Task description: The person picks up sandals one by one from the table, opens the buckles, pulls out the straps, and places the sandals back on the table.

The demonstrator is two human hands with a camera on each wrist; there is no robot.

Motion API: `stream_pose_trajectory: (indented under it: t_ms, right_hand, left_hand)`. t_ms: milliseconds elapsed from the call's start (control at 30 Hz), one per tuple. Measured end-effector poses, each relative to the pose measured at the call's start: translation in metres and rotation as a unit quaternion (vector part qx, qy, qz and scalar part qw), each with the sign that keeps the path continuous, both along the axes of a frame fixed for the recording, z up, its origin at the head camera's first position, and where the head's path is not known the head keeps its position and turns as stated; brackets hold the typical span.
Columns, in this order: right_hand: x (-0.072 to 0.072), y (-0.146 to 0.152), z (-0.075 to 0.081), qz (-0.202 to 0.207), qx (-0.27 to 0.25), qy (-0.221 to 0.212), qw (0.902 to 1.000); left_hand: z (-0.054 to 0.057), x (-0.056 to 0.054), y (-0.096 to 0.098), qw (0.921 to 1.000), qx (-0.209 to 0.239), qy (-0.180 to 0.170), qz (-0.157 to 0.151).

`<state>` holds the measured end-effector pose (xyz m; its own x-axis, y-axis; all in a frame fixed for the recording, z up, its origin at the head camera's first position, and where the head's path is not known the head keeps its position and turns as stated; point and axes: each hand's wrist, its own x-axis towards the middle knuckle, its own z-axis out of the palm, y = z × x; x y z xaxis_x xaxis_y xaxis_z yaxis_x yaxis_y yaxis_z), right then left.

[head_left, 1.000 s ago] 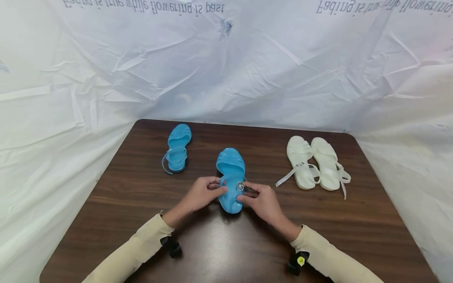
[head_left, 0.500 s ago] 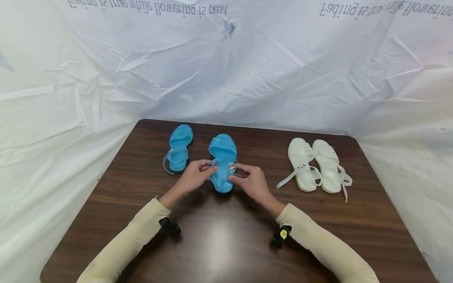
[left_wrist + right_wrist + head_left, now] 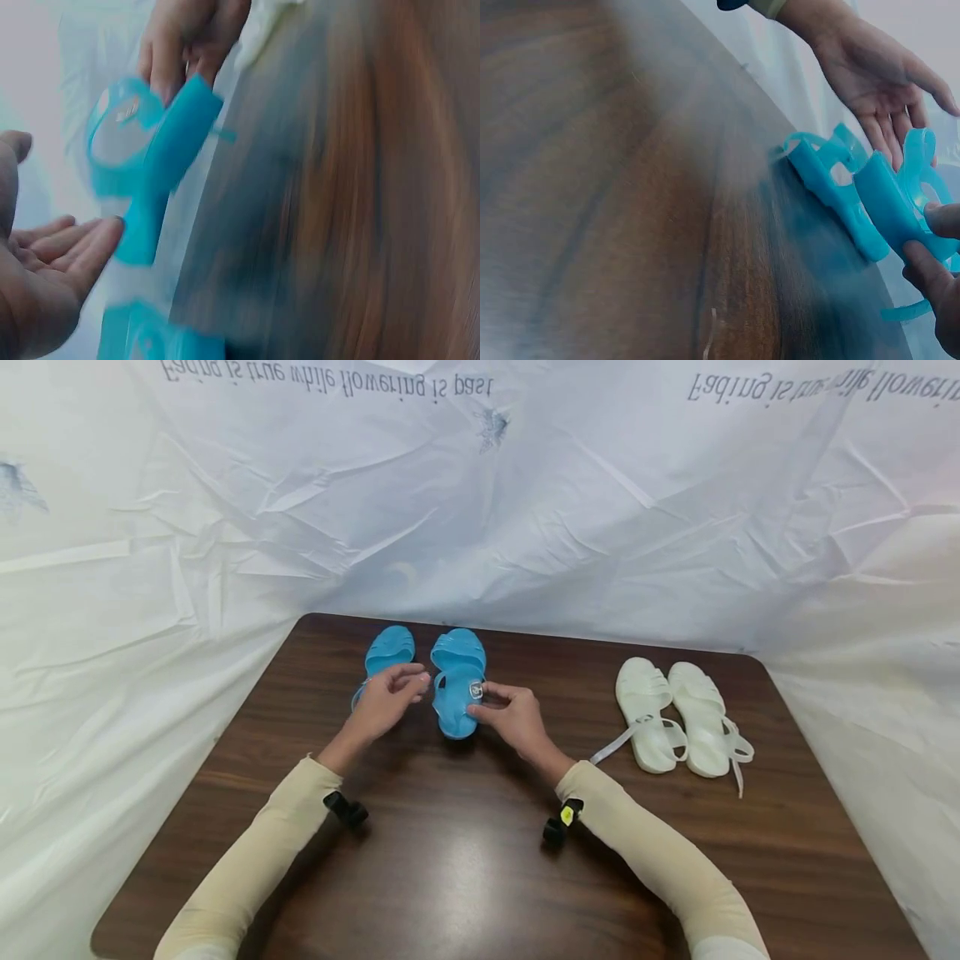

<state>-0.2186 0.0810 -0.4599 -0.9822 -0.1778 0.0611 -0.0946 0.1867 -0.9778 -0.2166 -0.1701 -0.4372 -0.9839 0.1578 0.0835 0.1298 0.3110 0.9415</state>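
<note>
A blue sandal (image 3: 450, 700) with a square silver buckle (image 3: 476, 690) is near the table's far edge, toe pointing away. My right hand (image 3: 513, 718) pinches its heel side by the buckle, thumb and fingers on the heel in the right wrist view. The left hand (image 3: 381, 703) holds nothing, its fingers (image 3: 94, 244) extended and apart from that sandal in the left wrist view. Behind this hand the matching blue sandal (image 3: 390, 645) lies to the left, its heel half mostly hidden in the head view but visible in the right wrist view (image 3: 840, 191).
To the right lies a pair of white sandals (image 3: 643, 710) with loose straps, side by side. The dark wooden table (image 3: 450, 860) has rounded far corners. White printed sheeting (image 3: 525, 543) hangs behind it and at both sides.
The held blue sandal has moved away and left, beside its mate. My left hand has let go of it and shifted left, in front of the other blue sandal. The right hand keeps its hold.
</note>
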Motion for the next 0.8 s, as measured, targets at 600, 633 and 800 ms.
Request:
stream_pose_trajectory:
  t_ms: [600,633,800]
  right_hand:
    - [-0.036,-0.027,-0.022,-0.007,-0.007,-0.008,0.9999]
    - [-0.037,-0.029,-0.023,-0.008,-0.003,-0.007,0.9999]
    - [-0.038,-0.034,-0.026,-0.008,0.013,-0.01,0.9998]
  left_hand:
    - [-0.034,-0.018,-0.075,0.9854,-0.123,0.05,0.108]
    - [-0.035,-0.018,-0.076,0.9856,-0.124,0.042,0.107]
    - [-0.04,-0.019,-0.078,0.986,-0.13,0.02,0.102]
